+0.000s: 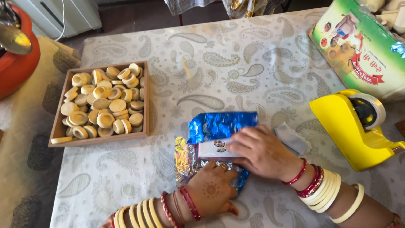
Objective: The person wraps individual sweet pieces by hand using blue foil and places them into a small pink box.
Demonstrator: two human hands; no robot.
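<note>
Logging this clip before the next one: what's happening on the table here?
A person is wrapping a small box in blue foil paper on a paisley tablecloth. The right hand presses flat on the box and folded foil, while the left hand holds down the near edge of the foil. A wooden tray of pale round discs sits to the left, a yellow tape dispenser to the right.

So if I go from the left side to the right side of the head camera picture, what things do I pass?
Orange pot → wooden tray of round cream-coloured pieces → left hand on the blue foil wrapping → right hand → yellow tape dispenser.
</note>
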